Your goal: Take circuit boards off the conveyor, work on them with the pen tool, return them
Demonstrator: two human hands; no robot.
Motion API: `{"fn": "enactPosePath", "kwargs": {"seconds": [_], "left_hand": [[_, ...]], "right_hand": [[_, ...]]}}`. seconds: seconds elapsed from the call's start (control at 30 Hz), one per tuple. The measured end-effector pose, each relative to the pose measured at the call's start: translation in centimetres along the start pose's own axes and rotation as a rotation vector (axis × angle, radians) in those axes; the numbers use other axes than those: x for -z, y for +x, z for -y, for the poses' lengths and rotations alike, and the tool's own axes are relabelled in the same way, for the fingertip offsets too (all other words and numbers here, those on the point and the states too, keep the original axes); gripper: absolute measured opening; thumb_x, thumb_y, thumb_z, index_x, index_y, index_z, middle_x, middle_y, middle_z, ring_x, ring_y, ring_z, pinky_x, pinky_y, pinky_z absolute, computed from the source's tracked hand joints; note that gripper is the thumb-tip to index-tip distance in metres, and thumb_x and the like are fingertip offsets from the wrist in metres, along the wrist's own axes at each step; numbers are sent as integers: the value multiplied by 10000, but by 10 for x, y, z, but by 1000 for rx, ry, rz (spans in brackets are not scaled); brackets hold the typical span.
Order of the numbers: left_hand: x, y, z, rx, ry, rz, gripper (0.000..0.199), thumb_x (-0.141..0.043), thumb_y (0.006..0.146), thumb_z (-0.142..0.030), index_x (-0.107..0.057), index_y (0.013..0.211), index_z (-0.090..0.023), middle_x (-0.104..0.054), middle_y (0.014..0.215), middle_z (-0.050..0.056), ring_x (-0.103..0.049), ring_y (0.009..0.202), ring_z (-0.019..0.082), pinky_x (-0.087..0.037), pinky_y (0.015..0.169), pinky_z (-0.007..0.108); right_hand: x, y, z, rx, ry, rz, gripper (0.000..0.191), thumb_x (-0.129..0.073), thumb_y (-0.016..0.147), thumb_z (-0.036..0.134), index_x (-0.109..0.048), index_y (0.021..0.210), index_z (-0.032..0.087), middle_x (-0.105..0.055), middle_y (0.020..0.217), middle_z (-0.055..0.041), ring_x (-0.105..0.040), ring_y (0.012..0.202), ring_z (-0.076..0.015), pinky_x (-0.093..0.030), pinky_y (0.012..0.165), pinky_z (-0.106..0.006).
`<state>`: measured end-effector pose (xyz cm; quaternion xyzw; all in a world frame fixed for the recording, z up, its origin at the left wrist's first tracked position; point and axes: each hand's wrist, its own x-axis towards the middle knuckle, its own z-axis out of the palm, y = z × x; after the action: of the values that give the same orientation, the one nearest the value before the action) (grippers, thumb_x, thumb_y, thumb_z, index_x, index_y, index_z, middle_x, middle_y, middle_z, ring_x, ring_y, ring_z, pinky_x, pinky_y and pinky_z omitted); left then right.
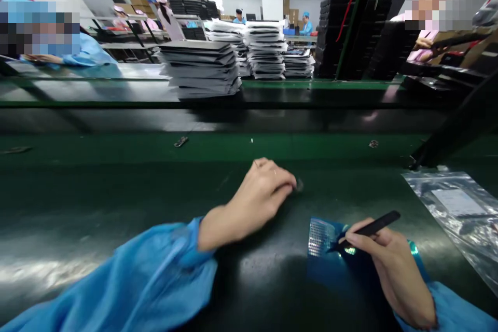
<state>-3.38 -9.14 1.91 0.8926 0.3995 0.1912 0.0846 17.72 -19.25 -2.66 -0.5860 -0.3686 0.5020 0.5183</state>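
Right hand grips a pair of black tweezers between thumb and fingers, with the tips pointing left and down over a glossy blue sheet. Left hand is further from the viewer, its thumb and fingertips drawn close together at a small blurred piece; whether they pinch it cannot be told.

Rows of small, pale marks cover the far left part of the sheet, which lies on the near right of the dark green work surface and runs partly beneath the right hand. Bright green and teal glints show beside the fingers and near the wrist.

To the right of the sheet, a clear plastic bag with a white label lies flat on the surface, near the foot of a dark slanting post.

Beyond the left hand, a green strip crosses the scene. One small part lies on it left of centre, and another small part to the right.

Farther back stand a near paper-like stack, taller white stacks and piled black trays. A person in blue sits at the far left; a person in pink is at the far right.
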Motion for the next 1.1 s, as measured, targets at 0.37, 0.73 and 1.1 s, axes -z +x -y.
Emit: {"fn": "enactPosePath", "kwargs": {"seconds": [0.37,0.73,1.1], "left_hand": [[-19,-110,-53,-147,-50,74,173,-487,865,-229,-592,1000,-203,-622,1020,23,-542,895,194,-403,865,396],[-16,-131,-70,-450,163,125,312,-385,884,-201,-585,1121,-167,-610,1102,58,-536,988,220,-443,912,409],[-19,-128,-68,-433,109,118,306,-372,893,-188,-592,1104,-156,-614,1073,56,-535,984,224,-396,940,434]], "right_hand": [[-13,-20,12,21,-30,-63,163,-772,580,315,-683,589,178,-623,659,-40,-553,683,-207,-423,648,-288],[-24,-60,-4,-101,-200,177,155,-716,694,335,-666,671,190,-596,658,-7,-528,614,-186,-401,545,-262],[-23,-62,-3,-63,-260,221,120,-692,729,302,-679,659,206,-598,653,9,-537,588,-158,-397,529,-237]]}}
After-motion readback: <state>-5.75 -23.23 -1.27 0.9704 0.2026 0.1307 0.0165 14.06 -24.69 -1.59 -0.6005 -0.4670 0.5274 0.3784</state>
